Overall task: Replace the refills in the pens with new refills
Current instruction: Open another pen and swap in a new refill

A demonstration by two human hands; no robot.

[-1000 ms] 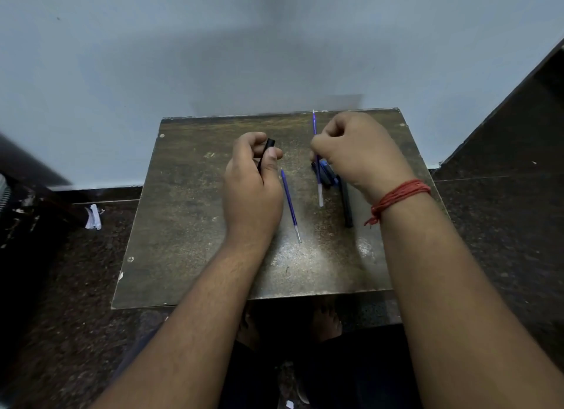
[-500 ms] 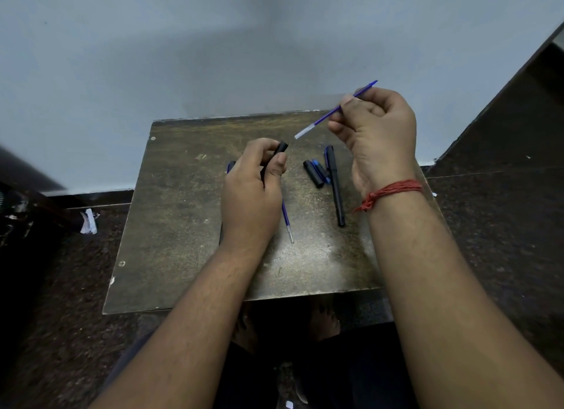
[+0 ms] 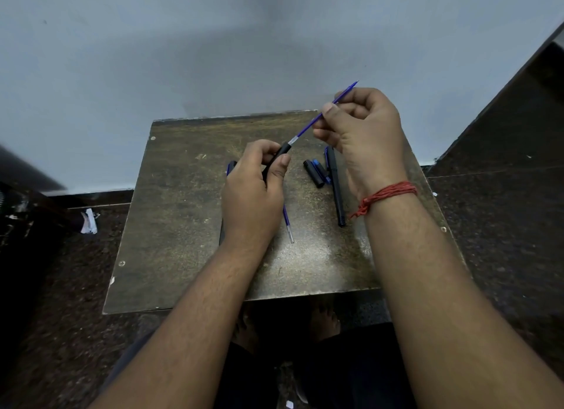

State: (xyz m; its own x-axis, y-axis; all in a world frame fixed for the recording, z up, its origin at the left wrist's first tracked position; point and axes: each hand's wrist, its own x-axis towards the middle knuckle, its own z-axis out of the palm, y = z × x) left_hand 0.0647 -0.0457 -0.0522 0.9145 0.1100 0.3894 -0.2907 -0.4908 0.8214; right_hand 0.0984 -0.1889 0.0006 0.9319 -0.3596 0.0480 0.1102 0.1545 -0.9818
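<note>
The right hand (image 3: 363, 137) pinches a blue refill (image 3: 308, 126) between thumb and fingers (image 3: 329, 109), its pale end meeting the mouth of the black pen barrel (image 3: 276, 160) that the left hand (image 3: 253, 192) grips tilted up towards it (seemingly lining it up for insertion). Below the left fingers another refill (image 3: 288, 225) lies on the surface (image 3: 183, 225); beside the right wrist lie a black pen (image 3: 335, 189) and a loose cap (image 3: 313, 173).
</note>
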